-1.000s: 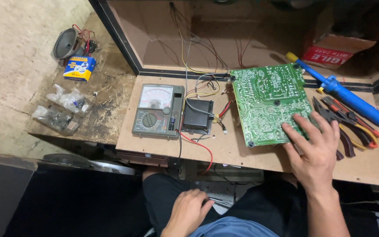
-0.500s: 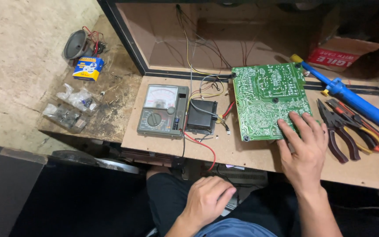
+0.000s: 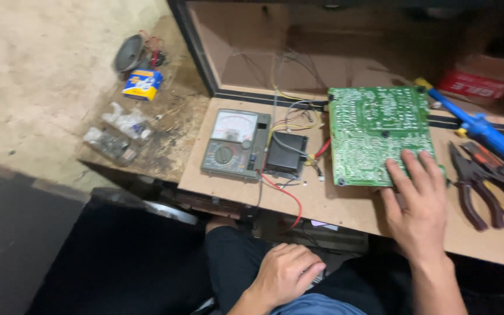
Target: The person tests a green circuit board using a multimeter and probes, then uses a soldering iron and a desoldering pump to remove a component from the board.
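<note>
A brown table carries a green circuit board; the right hand rests flat, open, on its five-o'clock corner. A meter sits at nine o'clock, pliers at three. The left hand lies loosely curled, empty, on the lap.

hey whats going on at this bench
A person sits at a wooden board used as a bench. Their right hand rests flat on the near corner of a green circuit board, solder side up. Their left hand lies in their lap, holding nothing that shows. An analog multimeter and a small black box with wires sit left of the circuit board; pliers lie to the right.
</note>
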